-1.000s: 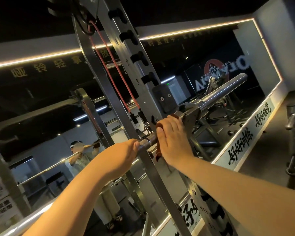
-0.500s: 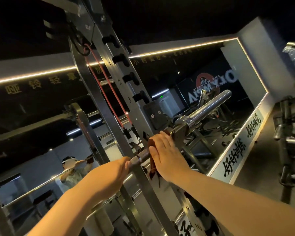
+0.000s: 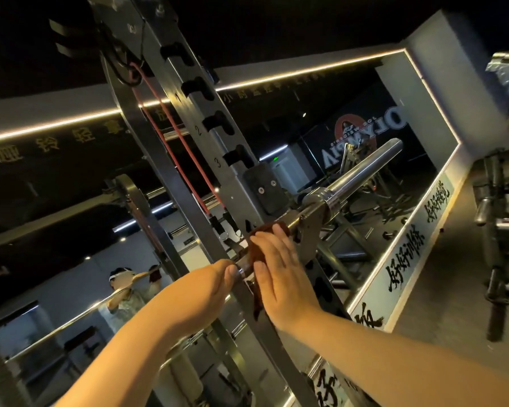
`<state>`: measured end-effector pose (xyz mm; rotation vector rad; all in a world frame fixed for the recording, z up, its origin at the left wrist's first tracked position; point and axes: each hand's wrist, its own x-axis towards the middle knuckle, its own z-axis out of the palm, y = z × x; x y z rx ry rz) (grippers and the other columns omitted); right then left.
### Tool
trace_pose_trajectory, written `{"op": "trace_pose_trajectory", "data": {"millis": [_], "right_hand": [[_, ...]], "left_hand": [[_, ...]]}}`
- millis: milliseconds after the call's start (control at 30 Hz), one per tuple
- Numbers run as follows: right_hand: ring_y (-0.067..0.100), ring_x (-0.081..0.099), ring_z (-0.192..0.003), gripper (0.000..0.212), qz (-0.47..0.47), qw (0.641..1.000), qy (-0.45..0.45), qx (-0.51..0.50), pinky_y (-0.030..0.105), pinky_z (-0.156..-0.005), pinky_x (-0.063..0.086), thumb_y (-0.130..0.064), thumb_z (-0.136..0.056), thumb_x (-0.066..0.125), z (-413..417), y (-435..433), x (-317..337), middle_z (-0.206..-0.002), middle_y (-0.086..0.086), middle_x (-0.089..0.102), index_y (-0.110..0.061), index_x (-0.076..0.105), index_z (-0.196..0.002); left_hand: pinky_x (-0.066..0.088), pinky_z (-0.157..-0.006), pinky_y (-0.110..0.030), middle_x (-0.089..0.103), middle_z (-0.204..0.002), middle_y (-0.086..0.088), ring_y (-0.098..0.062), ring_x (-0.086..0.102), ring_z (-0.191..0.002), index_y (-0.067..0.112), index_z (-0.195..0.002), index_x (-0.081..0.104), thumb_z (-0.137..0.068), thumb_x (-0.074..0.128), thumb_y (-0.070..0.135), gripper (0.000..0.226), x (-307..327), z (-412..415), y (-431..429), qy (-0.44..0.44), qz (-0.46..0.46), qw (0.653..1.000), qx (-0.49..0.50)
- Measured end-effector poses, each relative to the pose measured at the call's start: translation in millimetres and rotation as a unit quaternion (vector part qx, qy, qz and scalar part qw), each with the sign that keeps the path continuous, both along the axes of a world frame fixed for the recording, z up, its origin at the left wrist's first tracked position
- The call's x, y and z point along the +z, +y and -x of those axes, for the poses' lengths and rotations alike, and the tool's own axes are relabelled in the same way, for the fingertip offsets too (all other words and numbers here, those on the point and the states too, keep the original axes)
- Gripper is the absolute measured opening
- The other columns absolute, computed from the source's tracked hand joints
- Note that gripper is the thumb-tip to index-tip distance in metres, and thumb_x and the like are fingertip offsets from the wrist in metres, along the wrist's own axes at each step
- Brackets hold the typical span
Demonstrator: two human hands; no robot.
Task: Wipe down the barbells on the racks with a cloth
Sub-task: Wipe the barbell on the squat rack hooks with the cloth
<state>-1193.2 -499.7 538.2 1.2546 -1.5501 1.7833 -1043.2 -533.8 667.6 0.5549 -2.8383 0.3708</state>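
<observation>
A steel barbell lies across the rack, its shiny sleeve pointing up to the right. My left hand grips the thin shaft just left of the upright, thumb on top. My right hand holds a dark brown cloth wrapped over the shaft, next to the hook and collar. The fingers lie over the cloth toward the collar. A loose end of the cloth hangs below the bar. The shaft under both hands is hidden.
The slotted, numbered rack upright crosses the view with a red cable beside it. A wall mirror behind shows a person's reflection. Another rack with bars stands at the right.
Both hands stay on the bar at about the same spot. My right hand's fingers have stretched out further over the cloth toward the collar. The view has shifted down and left.
</observation>
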Motion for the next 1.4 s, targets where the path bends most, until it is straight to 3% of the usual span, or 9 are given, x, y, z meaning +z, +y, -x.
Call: {"op": "trace_pose_trajectory", "data": {"millis": [200,300,400,567,800,933,1033,1133,1400], "right_hand": [[-0.001,-0.009,-0.154,0.055,0.051,0.994,-0.093,0.011,0.048,-0.127,0.017,-0.046,-0.108,0.019,-3,-8,11,-0.164,-0.014,0.016,-0.023,0.032,-0.156],[0.0,-0.013,-0.154,0.055,0.034,0.997,-0.049,0.052,0.042,-0.127,0.011,-0.044,-0.108,0.017,-37,-3,3,-0.166,-0.019,0.009,-0.023,0.025,-0.159],[0.005,0.005,-0.156,0.051,0.047,0.997,0.034,0.045,0.046,-0.127,0.015,-0.041,-0.109,0.019,-36,-3,-5,-0.161,-0.007,0.031,-0.022,0.036,-0.153],[0.011,0.03,-0.146,0.04,0.088,0.995,0.032,0.016,0.056,-0.12,0.028,-0.036,-0.109,0.023,21,-9,9,-0.139,-0.002,0.05,-0.021,0.049,-0.135],[-0.001,-0.006,-0.154,0.05,0.092,0.991,-0.094,0.037,0.044,-0.126,0.018,-0.041,-0.108,0.02,-13,-17,7,-0.162,-0.017,0.018,-0.024,0.034,-0.153],[0.002,-0.018,-0.153,0.051,0.069,0.991,-0.068,0.09,0.008,-0.117,0.0,-0.047,-0.106,0.015,-53,-13,-5,-0.164,-0.031,-0.009,-0.041,0.013,-0.156],[0.002,-0.015,-0.154,0.052,0.063,0.992,-0.057,0.091,0.024,-0.124,0.005,-0.049,-0.105,0.017,-32,-13,-6,-0.163,-0.034,-0.005,-0.04,0.017,-0.156],[0.001,-0.014,-0.154,0.053,0.064,0.993,-0.076,0.069,0.04,-0.125,0.012,-0.05,-0.106,0.017,-9,-15,-1,-0.161,-0.037,-0.006,-0.038,0.015,-0.158],[-0.002,-0.026,-0.15,0.052,0.001,0.992,-0.066,0.11,0.03,-0.125,0.003,-0.034,-0.11,0.023,-67,1,1,-0.158,-0.039,-0.02,-0.045,-0.001,-0.155]], "left_hand": [[0.052,-0.077,-0.033,0.059,-0.084,0.005,-0.009,0.057,-0.075,0.028,-0.11,0.052,-0.107,0.022,0.047,0.036,-1,1,1,-0.003,0.025,1.0,0.008],[0.053,-0.079,-0.031,0.063,-0.09,0.004,-0.009,0.061,-0.079,0.025,-0.114,0.054,-0.107,0.023,0.046,0.039,0,3,3,-0.002,0.017,1.0,0.004],[0.046,-0.066,-0.02,0.061,-0.084,0.006,-0.008,0.058,-0.072,0.025,-0.109,0.053,-0.107,0.024,0.043,0.035,-1,4,2,0.002,0.013,1.0,-0.003],[0.052,-0.076,-0.031,0.06,-0.085,0.004,-0.01,0.059,-0.076,0.028,-0.111,0.052,-0.108,0.023,0.045,0.034,-1,2,3,0.001,0.018,1.0,0.002],[0.043,-0.068,-0.02,0.057,-0.084,0.009,-0.005,0.056,-0.076,0.027,-0.114,0.051,-0.107,0.02,0.047,0.037,-3,3,2,0.001,0.041,0.999,0.008],[0.047,-0.073,-0.018,0.06,-0.089,0.011,-0.004,0.059,-0.08,0.028,-0.111,0.051,-0.105,0.019,0.05,0.039,-2,4,2,0.0,0.038,0.999,0.003],[0.054,-0.086,-0.032,0.064,-0.095,0.008,-0.006,0.062,-0.086,0.028,-0.115,0.053,-0.095,0.01,0.06,0.057,-1,3,3,0.0,0.037,0.999,-0.003],[0.054,-0.084,-0.032,0.061,-0.088,0.008,-0.007,0.06,-0.081,0.031,-0.11,0.052,-0.099,0.014,0.058,0.048,-3,2,2,0.007,0.029,1.0,0.002],[0.054,-0.079,-0.023,0.064,-0.088,0.013,-0.003,0.063,-0.079,0.037,-0.105,0.052,-0.107,0.024,0.048,0.03,0,1,3,0.025,-0.004,1.0,-0.002]]}}
